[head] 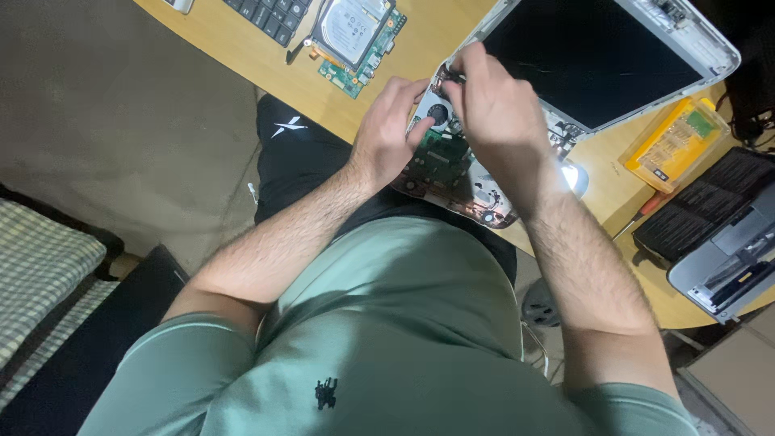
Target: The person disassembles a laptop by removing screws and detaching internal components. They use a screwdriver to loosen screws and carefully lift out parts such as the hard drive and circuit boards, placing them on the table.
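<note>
Head camera, looking straight down at a seated person in a green shirt and black shorts, both bare forearms reaching forward to a wooden worktop [420, 48].

At the near edge of the worktop, overhanging it slightly toward the person's lap, lies an opened laptop [593, 56] with its dark screen folded back and away. Its base has the cover off, baring a green circuit board [440, 153] and a small round fan [437, 113].

The left hand [389, 133] rests on the left side of the bared base, fingers loosely spread, thumb pressed near the fan. The right hand [496, 105] hovers over the base near the hinge, fingers pressed together and pinching a small dark tool or part at the fingertips; it is too small to tell which.

Farther back on the left lie a silver hard drive [351, 28] sitting on a green board, and the corner of a black keyboard [270, 14]. On the right stand a yellow clear-lidded case [674, 145] of small tools, a red-handled screwdriver [646, 210], a black battery pack [702, 206] and a grey laptop part [726, 258], all well apart from the hands.

At the far left, below the worktop, a checked cushion [40, 266] lies beside the floor.
</note>
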